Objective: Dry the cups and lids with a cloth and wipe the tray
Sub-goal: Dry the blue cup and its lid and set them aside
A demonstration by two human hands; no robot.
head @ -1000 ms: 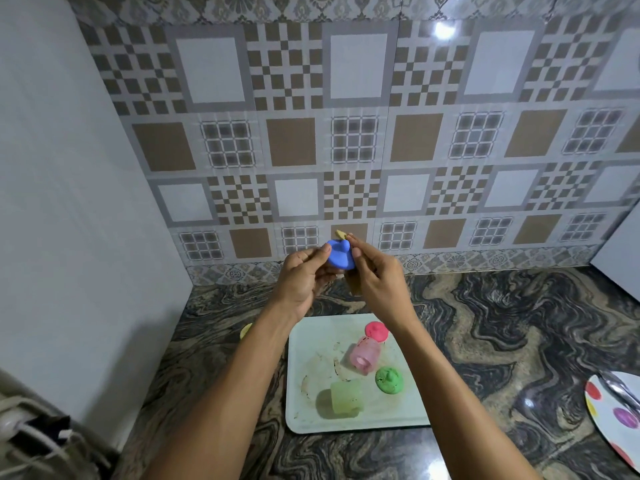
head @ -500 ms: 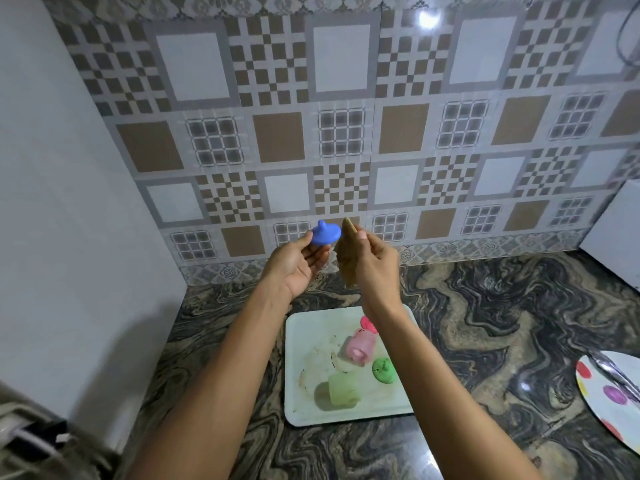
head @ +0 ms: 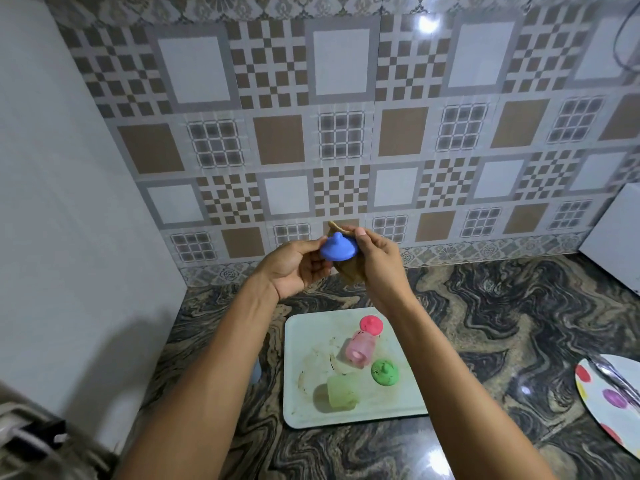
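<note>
In the head view a blue lid (head: pixel 338 248) is held up in front of the tiled wall. My left hand (head: pixel 294 266) pinches its left edge. My right hand (head: pixel 375 259) grips a brown cloth (head: pixel 349 271) pressed against the lid's right side and back. Below, a pale tray (head: pixel 301 341) with brown smears lies on the counter. On it are a red lid (head: pixel 371 325), a pink cup (head: pixel 360 348) on its side, a green lid (head: pixel 384 371) and a pale green cup (head: pixel 341 391) on its side.
The tray rests on a dark marbled counter (head: pixel 485 323). A white plate with coloured dots (head: pixel 613 400) holding a metal utensil sits at the right edge. A white appliance corner (head: pixel 620 237) stands at the back right, and a plain wall (head: pixel 52 202) closes the left side.
The blue lid has turned from tilted sideways to knob-up, and the cloth in my right hand has come back against it. Both hands stay raised above the tray.
</note>
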